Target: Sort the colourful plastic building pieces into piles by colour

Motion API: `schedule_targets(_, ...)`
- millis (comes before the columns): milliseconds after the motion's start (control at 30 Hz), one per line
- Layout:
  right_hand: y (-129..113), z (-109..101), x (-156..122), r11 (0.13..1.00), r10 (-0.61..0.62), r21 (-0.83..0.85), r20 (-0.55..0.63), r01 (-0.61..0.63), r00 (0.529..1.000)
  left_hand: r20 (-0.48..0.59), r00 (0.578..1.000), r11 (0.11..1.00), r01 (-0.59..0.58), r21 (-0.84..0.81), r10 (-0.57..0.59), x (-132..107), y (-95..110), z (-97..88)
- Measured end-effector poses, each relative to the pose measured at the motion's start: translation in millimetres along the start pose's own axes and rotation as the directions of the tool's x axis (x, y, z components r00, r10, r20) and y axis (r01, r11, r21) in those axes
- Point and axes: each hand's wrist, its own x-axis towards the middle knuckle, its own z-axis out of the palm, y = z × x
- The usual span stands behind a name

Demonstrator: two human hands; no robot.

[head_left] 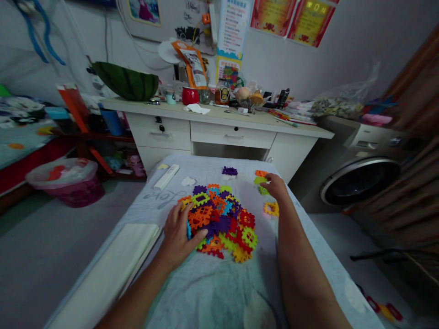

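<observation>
A heap of interlocking plastic building pieces (221, 225) in red, orange, purple, yellow, green and blue lies on the cloth-covered table. Against the heap's left side rests my left hand (180, 237), open, its fingers and thumb spread around the edge. Farther off to the right, my right hand (277, 186) has its fingertips bent at a green building piece (263, 190), which they partly cover. An orange piece (261, 173) lies just beyond it. Nearer me is a separate yellow-orange square piece (271, 209). A purple piece (229, 171) lies alone behind the heap.
A white strip-like object (167, 177) lies at the table's far left, and a folded pale cloth (113, 265) along the left edge. Behind stands a white desk (233, 132) bearing a watermelon half (126, 82) and jars. A washing machine (356, 160) is at right.
</observation>
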Motion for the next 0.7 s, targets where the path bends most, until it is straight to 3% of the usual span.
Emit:
schedule_targets(200,16,-2,-3,0.971,0.203,-0.134,0.044,-0.196,0.978,0.004,1.0,1.0,0.029,0.007,-0.029,-1,-1,2.2)
schedule_targets(400,13,-2,-5,0.967,0.226,-0.13,0.054,-0.218,0.973,0.018,1.0,1.0,0.017,0.001,-0.017,-1,0,-0.6)
schedule_targets(500,8,-7,-4,0.985,0.155,-0.072,0.019,-0.154,0.988,0.011,1.0,1.0,0.025,-0.004,-0.025,-1,2,-1.9)
schedule_targets(600,-7,-8,-3,0.998,-0.034,0.057,0.026,0.032,0.999,0.006,1.0,0.999,0.02,-0.026,-0.02,0,3,-2.7)
schedule_targets(700,-33,0,-5,0.951,-0.241,0.229,0.125,0.208,0.962,-0.002,1.0,0.998,0.025,-0.062,-0.025,0,3,-3.2)
